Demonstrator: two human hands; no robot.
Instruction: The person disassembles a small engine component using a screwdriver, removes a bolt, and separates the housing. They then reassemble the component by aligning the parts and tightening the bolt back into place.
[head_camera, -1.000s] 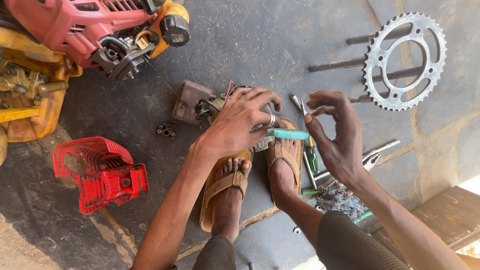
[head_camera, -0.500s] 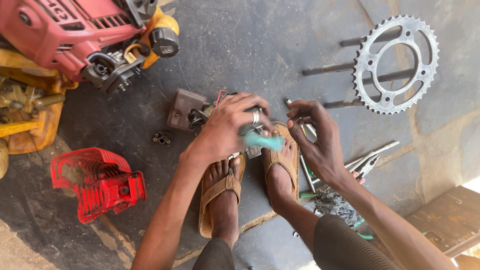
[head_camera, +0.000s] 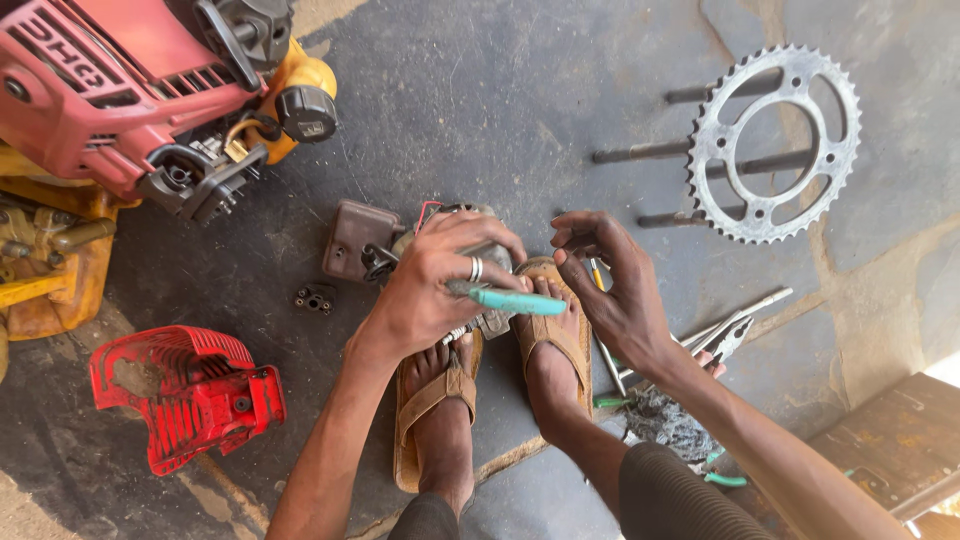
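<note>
- Right hand (head_camera: 615, 290) has closed in from beside the sprocket (head_camera: 772, 140), fingers pinched, nearly empty.
- Left hand (head_camera: 440, 285) grips the teal-handled tool (head_camera: 515, 300) against the small engine part (head_camera: 480, 260), above the sandalled feet on the floor.

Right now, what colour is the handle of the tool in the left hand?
Turquoise-green plastic tool handle, seen in the head view.

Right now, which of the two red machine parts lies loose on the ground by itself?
The red ribbed plastic cover at lower left, lying apart from everything. The other red housing, top left, is attached to the yellow-tanked engine.
</note>
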